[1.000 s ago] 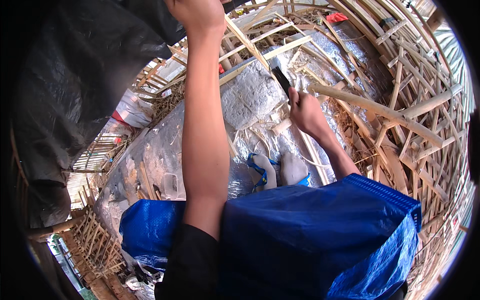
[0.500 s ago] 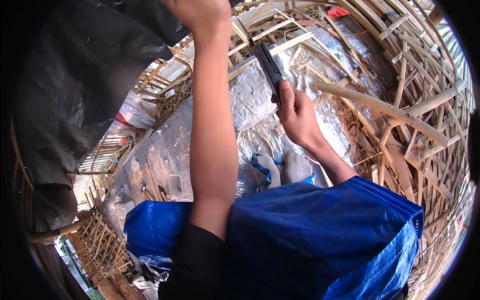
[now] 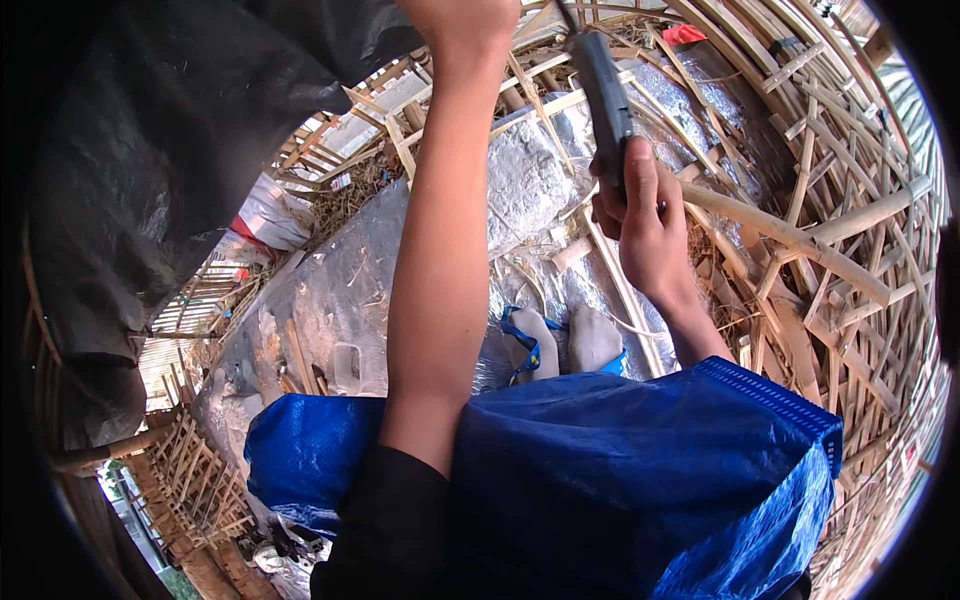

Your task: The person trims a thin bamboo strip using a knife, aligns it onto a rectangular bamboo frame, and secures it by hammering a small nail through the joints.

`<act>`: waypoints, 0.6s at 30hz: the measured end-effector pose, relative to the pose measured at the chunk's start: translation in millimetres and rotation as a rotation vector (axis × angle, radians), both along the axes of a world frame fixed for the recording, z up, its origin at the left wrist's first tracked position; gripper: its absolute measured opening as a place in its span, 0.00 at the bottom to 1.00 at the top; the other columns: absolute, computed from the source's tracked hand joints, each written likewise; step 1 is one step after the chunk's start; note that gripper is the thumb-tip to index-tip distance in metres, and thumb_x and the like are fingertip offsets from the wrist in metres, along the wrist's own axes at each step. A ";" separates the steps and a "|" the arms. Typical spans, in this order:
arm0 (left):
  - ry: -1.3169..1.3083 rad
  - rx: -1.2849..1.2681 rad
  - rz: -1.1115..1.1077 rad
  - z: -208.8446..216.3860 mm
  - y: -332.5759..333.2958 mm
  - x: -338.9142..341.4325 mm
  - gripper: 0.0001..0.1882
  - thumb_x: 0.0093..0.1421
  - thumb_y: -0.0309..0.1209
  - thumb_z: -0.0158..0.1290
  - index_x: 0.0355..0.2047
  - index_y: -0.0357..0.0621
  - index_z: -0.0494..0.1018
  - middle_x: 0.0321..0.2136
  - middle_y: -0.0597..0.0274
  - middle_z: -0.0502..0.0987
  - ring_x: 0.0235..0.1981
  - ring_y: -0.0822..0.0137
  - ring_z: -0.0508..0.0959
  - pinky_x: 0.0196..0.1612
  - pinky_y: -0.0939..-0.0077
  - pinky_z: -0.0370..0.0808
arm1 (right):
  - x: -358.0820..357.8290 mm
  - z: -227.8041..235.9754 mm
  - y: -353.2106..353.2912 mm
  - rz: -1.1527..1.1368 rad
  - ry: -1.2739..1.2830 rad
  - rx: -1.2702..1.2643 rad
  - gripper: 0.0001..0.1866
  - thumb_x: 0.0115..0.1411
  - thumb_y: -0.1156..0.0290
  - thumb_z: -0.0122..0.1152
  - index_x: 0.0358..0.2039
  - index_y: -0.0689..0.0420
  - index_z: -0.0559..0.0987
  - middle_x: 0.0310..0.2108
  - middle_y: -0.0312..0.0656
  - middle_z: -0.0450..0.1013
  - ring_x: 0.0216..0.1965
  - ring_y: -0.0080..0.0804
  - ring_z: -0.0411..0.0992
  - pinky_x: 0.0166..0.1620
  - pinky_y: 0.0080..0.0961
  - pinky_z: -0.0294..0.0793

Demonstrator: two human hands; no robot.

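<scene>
The black sheet (image 3: pixel 150 190) hangs in folds at ten o'clock. The blue sheet (image 3: pixel 620 470) covers the lap at six o'clock, spreading out to five. At three o'clock, a tangled heap of bamboo strips (image 3: pixel 870 270) fills the side. Shiny silver covering (image 3: pixel 350 270) lies on the ground around the middle. A rough grey block (image 3: pixel 530 175) sits on it between twelve and one. A bamboo pole (image 3: pixel 790 240) slants across toward the heap, between two and three. The right hand (image 3: pixel 645 215), at two o'clock, is closed around a dark tool (image 3: pixel 603 90), its thumb laid along it; the tool points up at one o'clock, ending in a thin tip. The left hand (image 3: pixel 468 22) is cut off by the top edge at twelve, so I cannot tell its grip. Two feet (image 3: pixel 595 338) in pale socks and blue straps stand near the centre, toward four. A red scrap (image 3: pixel 685 35) lies at one o'clock.
</scene>
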State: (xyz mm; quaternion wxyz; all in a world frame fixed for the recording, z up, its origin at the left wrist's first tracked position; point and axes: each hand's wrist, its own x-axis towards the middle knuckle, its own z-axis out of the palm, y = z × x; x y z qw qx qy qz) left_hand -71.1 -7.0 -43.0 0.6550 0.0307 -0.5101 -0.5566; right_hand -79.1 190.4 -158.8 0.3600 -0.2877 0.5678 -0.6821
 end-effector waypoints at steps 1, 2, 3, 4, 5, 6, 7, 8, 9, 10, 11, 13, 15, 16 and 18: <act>0.003 0.012 -0.019 1.1 6.4 -8.3 0.29 0.72 0.50 0.34 0.14 0.54 0.48 0.11 0.75 0.48 0.10 0.79 0.47 0.12 0.81 0.47 | -0.6 -11.2 1.7 -0.019 0.003 0.012 0.32 0.72 0.48 0.36 0.28 0.65 0.76 0.15 0.37 0.64 0.18 0.28 0.63 0.25 0.32 0.63; -0.016 0.015 -0.017 1.9 12.2 -14.9 0.28 0.72 0.50 0.35 0.14 0.54 0.48 0.11 0.75 0.48 0.10 0.79 0.47 0.13 0.81 0.47 | -1.0 -30.1 -0.5 0.009 0.084 0.146 0.32 0.72 0.49 0.36 0.28 0.65 0.76 0.15 0.39 0.64 0.18 0.29 0.64 0.26 0.33 0.63; -0.041 0.005 -0.010 3.1 14.4 -20.2 0.28 0.72 0.49 0.35 0.14 0.54 0.48 0.11 0.75 0.48 0.10 0.79 0.47 0.13 0.81 0.47 | -1.1 -49.4 -5.7 0.043 0.158 0.268 0.31 0.72 0.50 0.37 0.28 0.66 0.76 0.15 0.40 0.64 0.18 0.31 0.64 0.26 0.33 0.63; 0.042 0.042 -0.034 0.0 10.6 -13.9 0.28 0.71 0.49 0.35 0.14 0.55 0.48 0.11 0.75 0.47 0.10 0.80 0.47 0.13 0.81 0.46 | -1.1 -67.9 -9.0 -0.054 0.405 0.200 0.31 0.72 0.52 0.38 0.28 0.67 0.76 0.14 0.45 0.65 0.18 0.35 0.65 0.28 0.35 0.64; 0.044 0.031 -0.031 3.0 4.4 -5.8 0.28 0.71 0.49 0.35 0.14 0.55 0.48 0.11 0.75 0.47 0.10 0.80 0.47 0.13 0.81 0.46 | -4.0 -59.8 -12.6 -0.053 0.406 0.189 0.31 0.72 0.52 0.38 0.28 0.67 0.76 0.14 0.45 0.65 0.18 0.35 0.65 0.28 0.35 0.64; 0.037 0.041 -0.004 6.2 -1.3 1.0 0.28 0.71 0.49 0.35 0.14 0.55 0.48 0.11 0.75 0.48 0.10 0.79 0.47 0.13 0.81 0.45 | -8.4 -46.5 -14.3 0.007 0.340 0.255 0.30 0.72 0.52 0.38 0.28 0.67 0.76 0.14 0.47 0.65 0.19 0.36 0.66 0.28 0.36 0.65; 0.012 0.068 0.029 1.1 -4.6 8.8 0.28 0.71 0.50 0.36 0.15 0.55 0.48 0.11 0.76 0.48 0.10 0.79 0.47 0.14 0.82 0.45 | -7.1 -37.5 -13.0 0.078 0.257 0.336 0.30 0.72 0.53 0.38 0.28 0.67 0.76 0.13 0.49 0.65 0.19 0.36 0.67 0.29 0.37 0.65; -0.011 0.033 0.027 -5.0 -6.2 13.6 0.27 0.71 0.50 0.36 0.15 0.55 0.49 0.11 0.76 0.48 0.11 0.79 0.47 0.14 0.82 0.45 | -5.7 -30.4 -13.0 0.073 0.378 0.315 0.28 0.72 0.55 0.38 0.28 0.68 0.74 0.14 0.53 0.68 0.19 0.43 0.71 0.28 0.42 0.67; -0.004 0.027 0.025 -2.5 -6.4 14.5 0.27 0.71 0.50 0.36 0.15 0.55 0.49 0.11 0.76 0.48 0.11 0.79 0.47 0.14 0.82 0.45 | -3.0 -28.1 -14.1 0.069 0.384 0.309 0.28 0.72 0.55 0.38 0.28 0.68 0.74 0.14 0.53 0.68 0.19 0.43 0.71 0.28 0.42 0.67; -0.010 0.057 0.032 -0.1 -6.5 15.0 0.27 0.71 0.50 0.36 0.15 0.55 0.49 0.11 0.75 0.48 0.11 0.79 0.47 0.14 0.82 0.45 | 2.6 -26.8 -15.0 0.018 0.581 0.377 0.27 0.71 0.56 0.39 0.27 0.68 0.73 0.15 0.56 0.68 0.20 0.50 0.71 0.28 0.46 0.68; -0.015 0.087 0.037 2.2 -6.8 15.2 0.27 0.71 0.50 0.37 0.15 0.55 0.49 0.11 0.75 0.48 0.11 0.79 0.46 0.14 0.81 0.45 | 7.7 -25.7 -15.7 -0.036 0.778 0.445 0.26 0.71 0.56 0.41 0.26 0.68 0.71 0.15 0.60 0.69 0.20 0.57 0.71 0.28 0.51 0.68; -0.006 0.078 0.009 -0.2 -12.5 21.0 0.27 0.71 0.50 0.37 0.16 0.55 0.49 0.11 0.75 0.47 0.11 0.78 0.46 0.14 0.81 0.45 | 7.4 -27.2 -15.7 -0.084 0.966 0.513 0.26 0.70 0.57 0.42 0.25 0.68 0.70 0.16 0.63 0.69 0.21 0.64 0.72 0.28 0.55 0.69; -0.005 0.059 -0.003 -2.9 -19.2 30.6 0.27 0.71 0.49 0.37 0.16 0.55 0.49 0.11 0.75 0.46 0.11 0.78 0.46 0.14 0.81 0.45 | -8.2 -32.2 -17.1 -0.081 0.953 0.555 0.25 0.70 0.58 0.44 0.26 0.69 0.72 0.15 0.61 0.69 0.20 0.64 0.72 0.29 0.54 0.70; 0.000 0.059 0.009 -2.8 -20.1 33.2 0.27 0.71 0.49 0.37 0.16 0.55 0.49 0.11 0.75 0.46 0.11 0.78 0.46 0.14 0.81 0.46 | -19.4 -34.8 -13.1 -0.069 0.850 0.493 0.26 0.70 0.57 0.44 0.27 0.69 0.74 0.15 0.58 0.70 0.19 0.60 0.72 0.27 0.52 0.69; 0.009 0.055 0.027 -0.7 -21.8 36.4 0.26 0.71 0.49 0.37 0.16 0.54 0.49 0.12 0.75 0.46 0.11 0.78 0.46 0.14 0.81 0.46 | -24.4 -33.7 -9.5 -0.121 0.578 0.324 0.28 0.71 0.54 0.42 0.27 0.68 0.75 0.15 0.49 0.69 0.17 0.46 0.70 0.24 0.44 0.66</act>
